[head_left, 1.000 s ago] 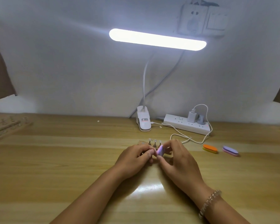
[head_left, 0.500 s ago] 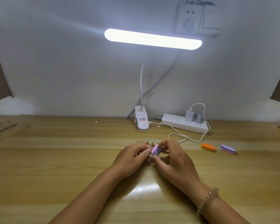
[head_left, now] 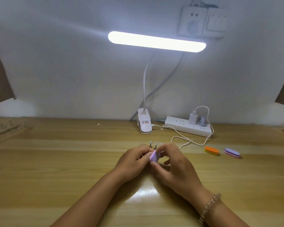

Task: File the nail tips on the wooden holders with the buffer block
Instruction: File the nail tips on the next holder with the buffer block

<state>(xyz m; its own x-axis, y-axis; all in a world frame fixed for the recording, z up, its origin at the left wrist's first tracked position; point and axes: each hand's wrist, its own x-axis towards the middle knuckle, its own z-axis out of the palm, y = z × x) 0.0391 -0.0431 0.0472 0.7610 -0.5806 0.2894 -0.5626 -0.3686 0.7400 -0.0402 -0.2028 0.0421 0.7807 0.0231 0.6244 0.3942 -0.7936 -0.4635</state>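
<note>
A small purple buffer block (head_left: pixel 154 156) is pinched between the thumb and fingers of my right hand (head_left: pixel 174 167) at the middle of the wooden table. My left hand (head_left: pixel 133 161) has its fingers curled round a nail-tip holder that it mostly hides. The block lies against my left fingertips. Just behind my hands, two small clear nail tips on metal clips (head_left: pixel 38 145) stick up from a wooden holder whose base is mostly hidden.
A clip lamp base (head_left: pixel 144 123) and a white power strip (head_left: pixel 188 126) with a looping cable stand at the back. An orange buffer (head_left: pixel 211 150) and a purple buffer (head_left: pixel 232 152) lie to the right. More wooden holders (head_left: pixel 5 131) sit far left.
The buffer block has slid down and a little left against the tip that my left hand holds. Both hands stay in the same spot.
</note>
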